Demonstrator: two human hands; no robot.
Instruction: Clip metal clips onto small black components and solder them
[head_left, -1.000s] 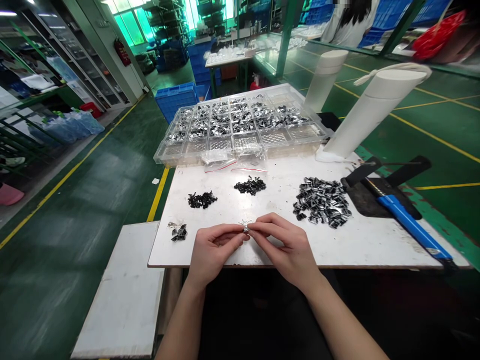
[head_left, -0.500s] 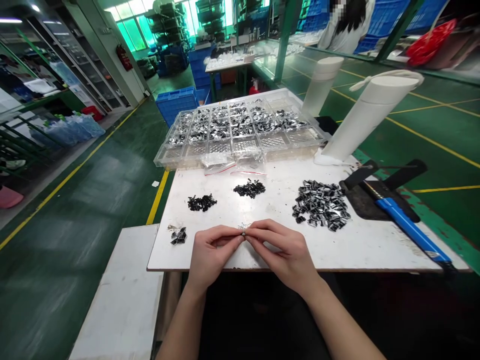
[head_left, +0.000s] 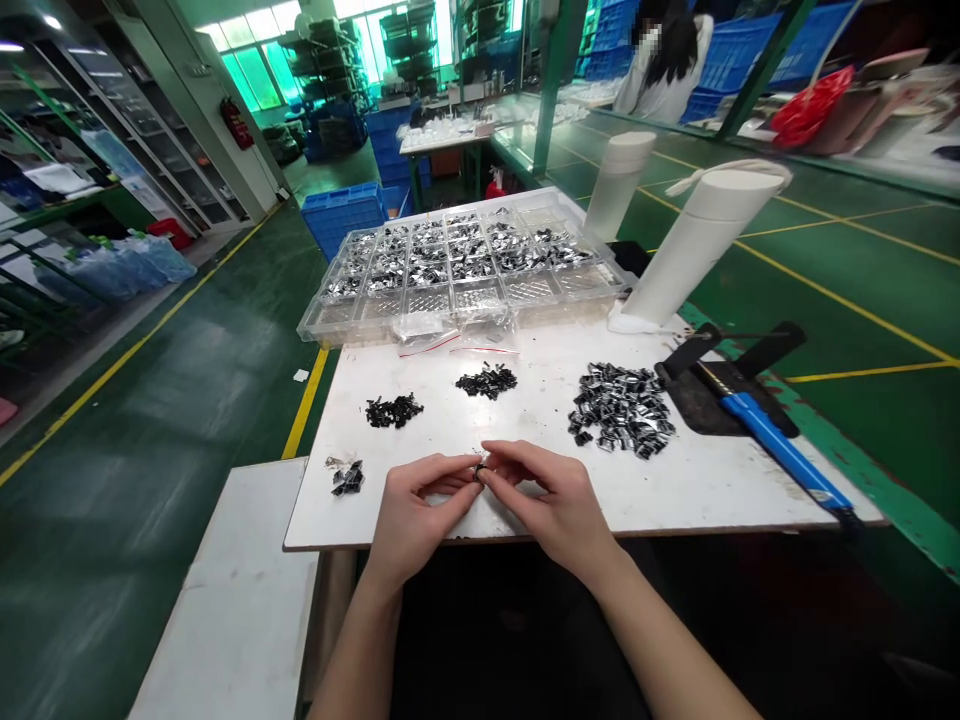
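Note:
Above the near part of the white table [head_left: 525, 500], my left hand [head_left: 424, 505] and my right hand [head_left: 551, 495] meet at their fingertips. Between them they pinch a small dark part [head_left: 481, 471], too small to name more exactly. Left of my hands lies a little heap of shiny black clips [head_left: 348, 478]. Beyond them are two piles of tiny black pieces, one pile [head_left: 394, 411] to the left and another pile [head_left: 486, 380] straight ahead. A larger pile of glossy black parts [head_left: 621, 410] lies to the right.
A clear compartment tray [head_left: 465, 300] full of shiny parts stands at the back. On the right are a blue-handled soldering iron [head_left: 780, 445] on a black stand [head_left: 686, 400] and two white cylinders [head_left: 705, 240]. A person [head_left: 664, 65] is in the far background.
The view has shifted slightly. My right index finger has lifted off the small part, which shows more darkly now; both hands stay together at the same place.

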